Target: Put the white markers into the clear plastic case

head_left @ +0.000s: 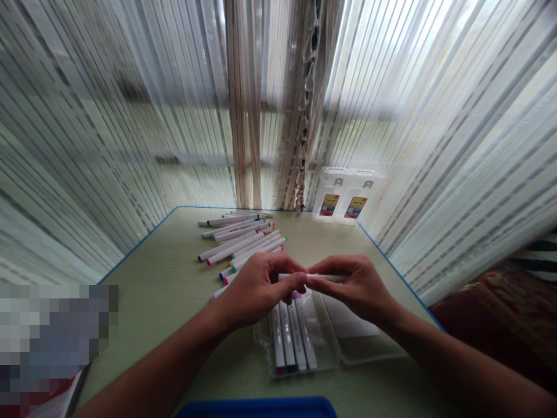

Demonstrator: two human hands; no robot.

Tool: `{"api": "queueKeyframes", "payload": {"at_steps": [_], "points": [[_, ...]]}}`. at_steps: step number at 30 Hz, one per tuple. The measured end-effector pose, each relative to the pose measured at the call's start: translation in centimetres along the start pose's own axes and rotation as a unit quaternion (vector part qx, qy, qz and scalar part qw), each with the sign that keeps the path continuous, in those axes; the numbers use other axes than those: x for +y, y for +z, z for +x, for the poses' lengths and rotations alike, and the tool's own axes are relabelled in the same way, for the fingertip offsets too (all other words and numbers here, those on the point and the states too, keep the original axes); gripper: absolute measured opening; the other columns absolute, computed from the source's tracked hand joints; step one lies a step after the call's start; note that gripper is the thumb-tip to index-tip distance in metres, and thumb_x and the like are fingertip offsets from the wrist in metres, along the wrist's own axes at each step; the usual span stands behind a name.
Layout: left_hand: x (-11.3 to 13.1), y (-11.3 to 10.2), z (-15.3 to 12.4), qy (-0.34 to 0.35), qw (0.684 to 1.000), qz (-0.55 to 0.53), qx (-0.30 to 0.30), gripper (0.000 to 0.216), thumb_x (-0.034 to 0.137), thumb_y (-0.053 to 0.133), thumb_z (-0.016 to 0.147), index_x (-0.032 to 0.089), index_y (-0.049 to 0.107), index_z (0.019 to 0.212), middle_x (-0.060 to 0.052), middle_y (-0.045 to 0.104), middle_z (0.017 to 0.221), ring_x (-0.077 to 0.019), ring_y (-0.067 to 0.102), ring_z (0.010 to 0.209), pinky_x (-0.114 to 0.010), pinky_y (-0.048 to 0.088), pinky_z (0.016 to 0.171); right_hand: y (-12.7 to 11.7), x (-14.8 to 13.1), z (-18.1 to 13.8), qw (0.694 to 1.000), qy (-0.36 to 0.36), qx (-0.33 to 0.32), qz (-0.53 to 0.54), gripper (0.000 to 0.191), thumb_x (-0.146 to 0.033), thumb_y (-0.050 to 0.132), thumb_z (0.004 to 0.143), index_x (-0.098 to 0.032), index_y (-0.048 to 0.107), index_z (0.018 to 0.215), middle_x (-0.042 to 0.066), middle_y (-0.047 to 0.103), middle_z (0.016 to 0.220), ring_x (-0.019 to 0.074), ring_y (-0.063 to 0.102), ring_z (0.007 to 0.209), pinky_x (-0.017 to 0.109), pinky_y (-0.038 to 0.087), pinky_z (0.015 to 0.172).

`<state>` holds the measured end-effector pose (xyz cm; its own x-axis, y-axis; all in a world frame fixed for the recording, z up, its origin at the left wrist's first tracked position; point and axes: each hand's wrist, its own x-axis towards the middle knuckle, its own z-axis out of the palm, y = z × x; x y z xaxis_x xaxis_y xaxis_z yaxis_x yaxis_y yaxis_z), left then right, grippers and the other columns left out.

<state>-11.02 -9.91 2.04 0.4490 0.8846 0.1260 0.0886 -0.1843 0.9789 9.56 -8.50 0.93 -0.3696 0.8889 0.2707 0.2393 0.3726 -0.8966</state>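
A white marker [326, 278] is being pinched near level over the open clear case [304, 371], the fingers of the left hand [261, 284] and right hand [357, 278] being closed on its two halves; whether a cap is being turned cannot be told. For good control, a light, straight grip is probably being called for. Inside the case, four markers [289, 342] are being held side by side, while loose markers [235, 247] are being supported by the table [152, 278] beyond

Pale green table [143, 267], blue edging [204, 207] — striped sheer curtains [187, 75] beyond, daylight through — dark-red patterned fabric [483, 313] right.
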Motion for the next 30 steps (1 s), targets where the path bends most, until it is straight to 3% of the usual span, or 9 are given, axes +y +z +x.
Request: {"api": "queueKeyframes", "payload": {"at_steps": [8, 12, 18, 30], "points": [[0.0, -0.2, 0.1, 0.002, 0.999, 0.045, 0.023, 0.025, 0.032, 0.064, 0.086, 0.013, 0.073, 0.100, -0.005, 0.068, 0.071, -0.0123, 0.061, 0.061, -0.021, 0.046, 0.056, 0.0, -0.3, 0.5, 0.997, 0.048, -0.004, 0.054, 0.021, -0.036, 0.077, 0.075, -0.016, 0.079, 0.079, 0.002, 0.066, 0.057, 0.0094, 0.051, 0.046, 0.021, 0.038, 0.043], [0.0, -0.5, 0.5, 0.011, 0.996, 0.070, 0.059, 0.026, 0.031, 0.061, 0.087, 0.011, 0.072, 0.101, -0.002, 0.062, 0.067, -0.0115, 0.056, 0.058, -0.021, 0.043, 0.053, 0.0, -0.1, 0.6, 0.992, 0.076, -0.004, 0.096, 0.026, -0.039, 0.072, 0.081, -0.014, 0.079, 0.089, 0.001, 0.064, 0.057, 0.0069, 0.044, 0.043, 0.020, 0.031, 0.040], [-0.4, -1.0, 0.9, 0.026, 0.995, 0.046, 0.087, 0.027, 0.032, 0.053, 0.092, 0.010, 0.066, 0.098, 0.002, 0.053, 0.062, -0.0098, 0.050, 0.052, -0.022, 0.039, 0.052, -0.1, 0.5, 0.6, 0.974, 0.095, -0.012, 0.207, 0.027, -0.037, 0.068, 0.086, -0.014, 0.077, 0.098, 0.002, 0.064, 0.059, 0.0054, 0.045, 0.043, 0.019, 0.031, 0.041], [-1.0, -1.6, 1.3, 0.023, 0.991, -0.007, 0.130, 0.029, 0.036, 0.048, 0.094, 0.011, 0.062, 0.093, 0.003, 0.049, 0.059, -0.0094, 0.047, 0.049, -0.023, 0.036, 0.051, -0.2, 0.0, 0.7, 0.928, 0.124, 0.011, 0.352, 0.028, -0.034, 0.071, 0.082, -0.014, 0.077, 0.101, 0.004, 0.066, 0.059, 0.0056, 0.049, 0.042, 0.017, 0.034, 0.040]]}}
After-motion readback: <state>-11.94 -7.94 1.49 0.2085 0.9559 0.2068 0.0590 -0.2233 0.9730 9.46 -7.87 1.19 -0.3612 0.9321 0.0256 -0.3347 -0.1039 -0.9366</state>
